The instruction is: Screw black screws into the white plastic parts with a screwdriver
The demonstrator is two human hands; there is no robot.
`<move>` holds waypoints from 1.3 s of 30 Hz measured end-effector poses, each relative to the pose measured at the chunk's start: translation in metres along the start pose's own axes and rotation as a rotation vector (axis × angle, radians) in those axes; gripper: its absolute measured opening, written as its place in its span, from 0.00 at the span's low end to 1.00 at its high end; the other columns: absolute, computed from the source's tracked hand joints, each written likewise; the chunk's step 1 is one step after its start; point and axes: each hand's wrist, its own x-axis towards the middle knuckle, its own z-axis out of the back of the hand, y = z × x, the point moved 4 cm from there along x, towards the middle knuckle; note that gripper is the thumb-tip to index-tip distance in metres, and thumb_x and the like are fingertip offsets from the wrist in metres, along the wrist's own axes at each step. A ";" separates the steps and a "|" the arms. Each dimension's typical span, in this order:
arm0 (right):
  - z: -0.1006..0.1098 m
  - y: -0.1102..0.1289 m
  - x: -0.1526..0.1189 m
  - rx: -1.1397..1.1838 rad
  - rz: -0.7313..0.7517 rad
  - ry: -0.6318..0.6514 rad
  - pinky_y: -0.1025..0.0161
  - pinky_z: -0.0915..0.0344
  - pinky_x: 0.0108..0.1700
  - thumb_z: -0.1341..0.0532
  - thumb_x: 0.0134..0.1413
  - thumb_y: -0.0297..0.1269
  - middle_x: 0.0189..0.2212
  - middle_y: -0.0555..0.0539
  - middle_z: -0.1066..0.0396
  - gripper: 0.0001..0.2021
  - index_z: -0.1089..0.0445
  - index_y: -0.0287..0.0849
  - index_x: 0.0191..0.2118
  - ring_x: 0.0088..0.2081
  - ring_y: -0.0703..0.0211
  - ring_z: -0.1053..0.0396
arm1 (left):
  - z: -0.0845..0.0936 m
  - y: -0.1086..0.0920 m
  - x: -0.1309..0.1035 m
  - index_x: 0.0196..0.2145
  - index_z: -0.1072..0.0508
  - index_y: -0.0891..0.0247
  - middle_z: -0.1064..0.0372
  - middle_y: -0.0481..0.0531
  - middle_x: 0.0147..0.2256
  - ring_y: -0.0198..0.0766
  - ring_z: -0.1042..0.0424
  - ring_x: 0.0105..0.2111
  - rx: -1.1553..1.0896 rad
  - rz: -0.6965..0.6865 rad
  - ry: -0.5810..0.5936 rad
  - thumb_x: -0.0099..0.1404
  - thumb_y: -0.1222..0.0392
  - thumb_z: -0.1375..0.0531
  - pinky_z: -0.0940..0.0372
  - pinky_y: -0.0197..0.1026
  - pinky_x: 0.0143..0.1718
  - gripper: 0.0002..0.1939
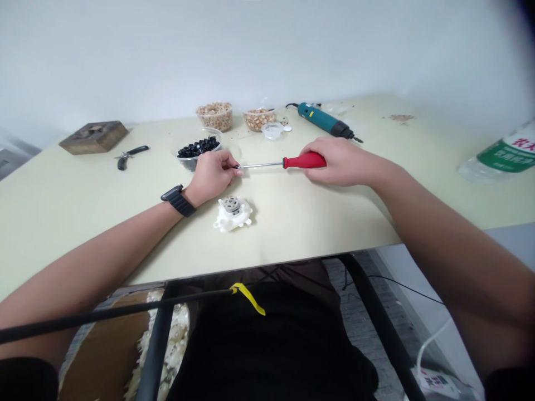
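Note:
My right hand [336, 161] is wrapped round the red handle of a screwdriver [304, 161], whose metal shaft points left. Close to the shaft's tip, my left hand [215, 174] pinches a small dark piece between thumb and fingertips; its exact kind is too small to make out. Just behind the left hand stands a clear tub of small black parts [198, 148]. In front of both hands, a white plastic housing with a small metal motor [233, 213] lies on the pale table [301, 217]. Neither hand touches the housing.
Two tubs of small tan parts [214, 116] stand at the back by a small clear cup [272, 131]. A teal power screwdriver [324, 119] lies right of them. Pliers [130, 156] and a metal-and-wood block [94, 137] are left; a bottle [501, 153] is right.

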 end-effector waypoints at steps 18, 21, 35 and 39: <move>0.000 -0.008 -0.002 0.025 0.029 -0.036 0.48 0.36 0.44 0.29 0.66 0.41 0.43 0.39 0.20 0.16 0.24 0.49 0.57 0.41 0.41 0.26 | -0.004 0.008 0.004 0.29 0.24 0.60 0.22 0.50 0.26 0.42 0.24 0.31 0.015 -0.063 0.013 0.62 0.61 0.29 0.35 0.41 0.34 0.08; 0.000 -0.010 -0.002 0.005 0.009 -0.025 0.47 0.35 0.44 0.28 0.65 0.45 0.43 0.39 0.20 0.16 0.24 0.48 0.54 0.42 0.40 0.26 | -0.004 0.008 0.004 0.29 0.24 0.60 0.20 0.51 0.28 0.43 0.23 0.33 0.014 -0.082 0.004 0.61 0.63 0.30 0.34 0.42 0.34 0.07; 0.000 -0.010 0.001 0.041 0.053 0.016 0.46 0.30 0.49 0.26 0.61 0.51 0.49 0.39 0.18 0.14 0.22 0.50 0.46 0.49 0.34 0.20 | -0.002 0.008 0.002 0.28 0.23 0.60 0.20 0.52 0.29 0.43 0.25 0.33 -0.006 -0.060 0.009 0.61 0.59 0.28 0.36 0.42 0.33 0.08; 0.003 -0.009 0.000 0.003 -0.047 -0.018 0.48 0.32 0.45 0.25 0.57 0.48 0.43 0.41 0.19 0.18 0.23 0.50 0.50 0.43 0.38 0.22 | -0.002 0.008 0.003 0.29 0.23 0.59 0.21 0.52 0.28 0.43 0.26 0.32 -0.013 -0.052 0.006 0.60 0.58 0.28 0.37 0.42 0.32 0.08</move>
